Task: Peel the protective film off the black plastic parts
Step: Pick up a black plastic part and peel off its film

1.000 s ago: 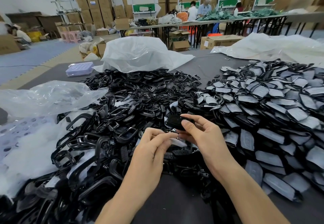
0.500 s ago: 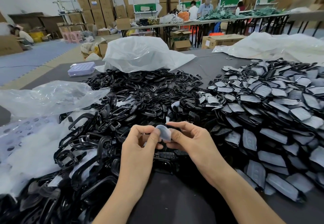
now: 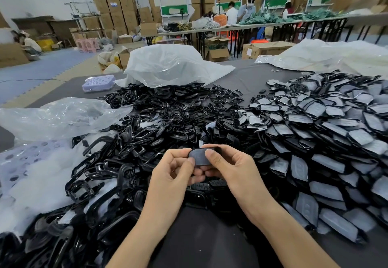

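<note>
Black plastic, one small rounded part (image 3: 199, 157), was held up above the near side of the tabletop (image 3: 247, 78), between the two heaps. The left grip (image 3: 174, 175) pinched its left edge between thumb and forefinger. The right grip (image 3: 233, 169) clasped its right side, with the thumb laid across the face. A dull grey film seemed to cover that face, so this piece looked not yet peeled, and the left thumb sat where it could pick at the film's edge.

Much was left to do. To the right lay a wide heap of film-covered parts (image 3: 315, 133), all apparently unpeeled. Through the middle and left spread a heap of bare glossy black frames (image 3: 147, 125); whether these were finished pieces or another kind of part could not be told. Pale scraps (image 3: 37, 171) at the far left looked like cast-off film or backing.

A crumpled clear bag (image 3: 58, 116) lay over the left of the frames, a white bag (image 3: 168, 64) sat behind them, and a lilac tray (image 3: 98, 83) stood just beside it. A further plastic sheet (image 3: 325, 55) covered the far right corner. Nothing came between the hands and the part. The heaps, though, crowded in close, and small loose pieces (image 3: 207, 184) lay directly under the hands, so peeled and unpeeled parts could easily get mixed.
</note>
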`<action>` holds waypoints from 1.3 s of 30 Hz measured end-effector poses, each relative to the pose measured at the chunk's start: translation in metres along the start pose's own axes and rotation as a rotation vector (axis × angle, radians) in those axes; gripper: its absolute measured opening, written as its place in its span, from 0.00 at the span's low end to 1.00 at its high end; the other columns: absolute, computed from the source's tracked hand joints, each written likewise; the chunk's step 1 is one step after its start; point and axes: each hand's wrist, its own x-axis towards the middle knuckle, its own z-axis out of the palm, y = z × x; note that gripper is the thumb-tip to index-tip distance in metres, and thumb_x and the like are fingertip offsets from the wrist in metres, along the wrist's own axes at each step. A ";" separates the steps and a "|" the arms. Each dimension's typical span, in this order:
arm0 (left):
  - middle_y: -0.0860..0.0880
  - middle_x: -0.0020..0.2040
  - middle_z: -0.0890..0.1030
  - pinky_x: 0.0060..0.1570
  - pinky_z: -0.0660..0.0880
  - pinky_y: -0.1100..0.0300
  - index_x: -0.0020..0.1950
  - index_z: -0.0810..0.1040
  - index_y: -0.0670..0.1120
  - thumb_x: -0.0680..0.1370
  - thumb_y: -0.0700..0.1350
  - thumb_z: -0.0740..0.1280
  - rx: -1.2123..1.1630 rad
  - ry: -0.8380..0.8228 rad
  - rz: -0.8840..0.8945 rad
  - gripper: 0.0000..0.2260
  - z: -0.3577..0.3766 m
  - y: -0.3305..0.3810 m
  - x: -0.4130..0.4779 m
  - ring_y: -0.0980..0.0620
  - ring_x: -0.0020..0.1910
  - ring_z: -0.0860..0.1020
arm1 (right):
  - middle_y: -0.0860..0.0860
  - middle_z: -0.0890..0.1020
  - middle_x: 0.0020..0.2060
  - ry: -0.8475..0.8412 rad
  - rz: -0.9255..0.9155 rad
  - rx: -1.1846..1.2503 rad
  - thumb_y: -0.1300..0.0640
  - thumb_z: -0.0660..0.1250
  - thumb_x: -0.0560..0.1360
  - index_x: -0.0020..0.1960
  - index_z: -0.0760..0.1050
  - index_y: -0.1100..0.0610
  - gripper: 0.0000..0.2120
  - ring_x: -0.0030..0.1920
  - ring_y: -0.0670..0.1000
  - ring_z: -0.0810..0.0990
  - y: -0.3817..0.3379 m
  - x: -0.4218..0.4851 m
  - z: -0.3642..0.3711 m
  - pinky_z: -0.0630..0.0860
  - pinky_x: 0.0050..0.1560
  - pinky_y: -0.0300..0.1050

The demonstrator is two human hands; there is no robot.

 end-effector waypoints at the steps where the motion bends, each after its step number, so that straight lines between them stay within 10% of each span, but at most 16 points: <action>1: 0.49 0.36 0.83 0.40 0.81 0.61 0.53 0.78 0.42 0.80 0.36 0.65 0.030 -0.021 -0.002 0.04 0.000 0.001 0.000 0.51 0.38 0.84 | 0.55 0.88 0.45 0.005 -0.001 -0.009 0.59 0.69 0.79 0.52 0.85 0.55 0.06 0.42 0.50 0.85 0.000 0.000 0.000 0.80 0.43 0.37; 23: 0.49 0.38 0.84 0.39 0.78 0.65 0.51 0.84 0.56 0.80 0.38 0.67 0.231 -0.078 0.134 0.12 0.002 -0.002 -0.008 0.55 0.35 0.81 | 0.55 0.85 0.38 -0.120 0.168 0.084 0.63 0.71 0.77 0.42 0.85 0.51 0.09 0.37 0.50 0.84 0.001 0.002 -0.008 0.79 0.38 0.39; 33: 0.63 0.53 0.80 0.51 0.75 0.67 0.63 0.75 0.63 0.82 0.48 0.62 0.682 -0.082 0.470 0.13 0.003 0.000 -0.014 0.58 0.52 0.81 | 0.54 0.82 0.34 -0.062 0.168 0.033 0.64 0.67 0.77 0.37 0.79 0.53 0.12 0.32 0.49 0.80 -0.005 0.002 -0.003 0.77 0.34 0.39; 39: 0.60 0.48 0.76 0.38 0.76 0.59 0.62 0.75 0.55 0.82 0.46 0.59 0.982 -0.225 0.661 0.11 0.002 0.003 -0.020 0.60 0.45 0.77 | 0.48 0.78 0.30 0.029 0.127 0.057 0.62 0.67 0.78 0.31 0.76 0.48 0.18 0.32 0.46 0.76 -0.007 0.002 -0.001 0.73 0.37 0.41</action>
